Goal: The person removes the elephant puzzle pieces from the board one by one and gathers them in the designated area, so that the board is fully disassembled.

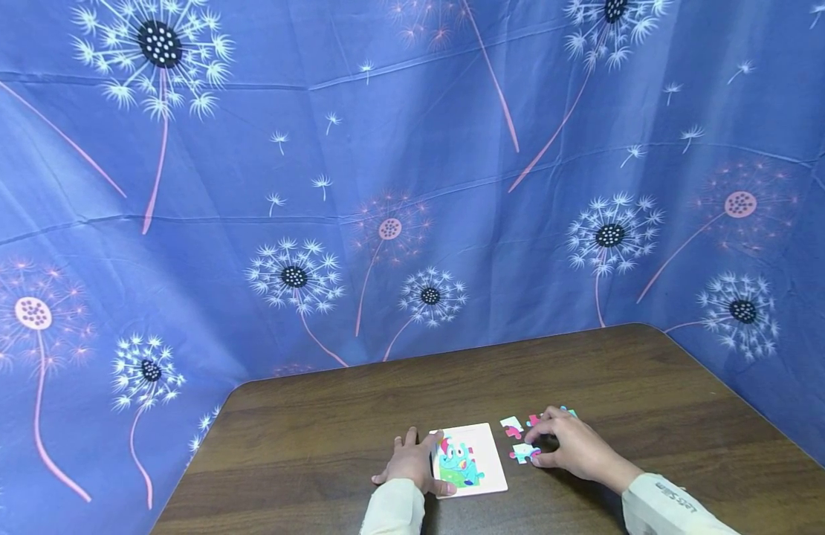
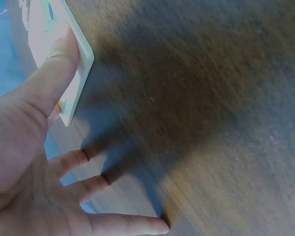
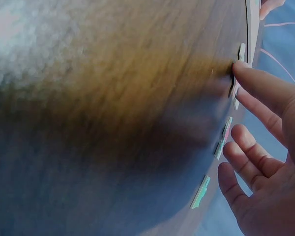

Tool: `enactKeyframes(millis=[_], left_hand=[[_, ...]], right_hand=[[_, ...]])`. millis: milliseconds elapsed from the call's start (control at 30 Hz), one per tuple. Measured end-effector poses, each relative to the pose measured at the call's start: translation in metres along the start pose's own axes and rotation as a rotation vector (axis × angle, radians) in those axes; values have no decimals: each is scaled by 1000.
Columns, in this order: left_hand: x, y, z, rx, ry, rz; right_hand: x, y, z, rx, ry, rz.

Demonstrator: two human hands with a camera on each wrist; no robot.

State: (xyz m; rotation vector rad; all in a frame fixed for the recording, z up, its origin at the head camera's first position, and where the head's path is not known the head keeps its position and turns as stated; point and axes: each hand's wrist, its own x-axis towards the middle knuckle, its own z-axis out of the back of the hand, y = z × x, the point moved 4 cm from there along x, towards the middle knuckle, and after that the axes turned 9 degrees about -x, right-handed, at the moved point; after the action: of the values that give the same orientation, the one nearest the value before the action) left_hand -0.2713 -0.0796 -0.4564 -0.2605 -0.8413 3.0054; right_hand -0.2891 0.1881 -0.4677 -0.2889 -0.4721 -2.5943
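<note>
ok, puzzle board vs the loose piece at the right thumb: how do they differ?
Size: the puzzle board is far larger than the loose piece.
Outline: the board is squarish with straight edges; the piece has knobs.
Contact: the left hand touches the board; the right hand touches the piece.
Shared: light-blue print.

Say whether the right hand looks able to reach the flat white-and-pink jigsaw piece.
Probably yes: the piece lies uncovered on the brown wooden table, close to the right hand.
</note>
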Motion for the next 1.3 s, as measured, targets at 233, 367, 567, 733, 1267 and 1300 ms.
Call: enactKeyframes(millis=[233, 367, 567, 733, 1267, 1300], left_hand=[[1, 0, 0, -1, 1, 8], [1, 1, 0, 1, 2, 9], [3, 2, -1, 1, 8, 10], [4, 3, -2, 7, 13, 14], [6, 3, -4, 14, 35, 39], [6, 3, -4, 13, 38, 39]], right_hand=[[0, 1, 0, 5, 8, -2], [0, 2, 1, 8, 5, -17], [1, 5, 1, 44, -59, -2], [4, 12, 0, 152, -78, 8], [23, 41, -6, 280, -35, -66], [24, 43, -7, 286, -33, -67]])
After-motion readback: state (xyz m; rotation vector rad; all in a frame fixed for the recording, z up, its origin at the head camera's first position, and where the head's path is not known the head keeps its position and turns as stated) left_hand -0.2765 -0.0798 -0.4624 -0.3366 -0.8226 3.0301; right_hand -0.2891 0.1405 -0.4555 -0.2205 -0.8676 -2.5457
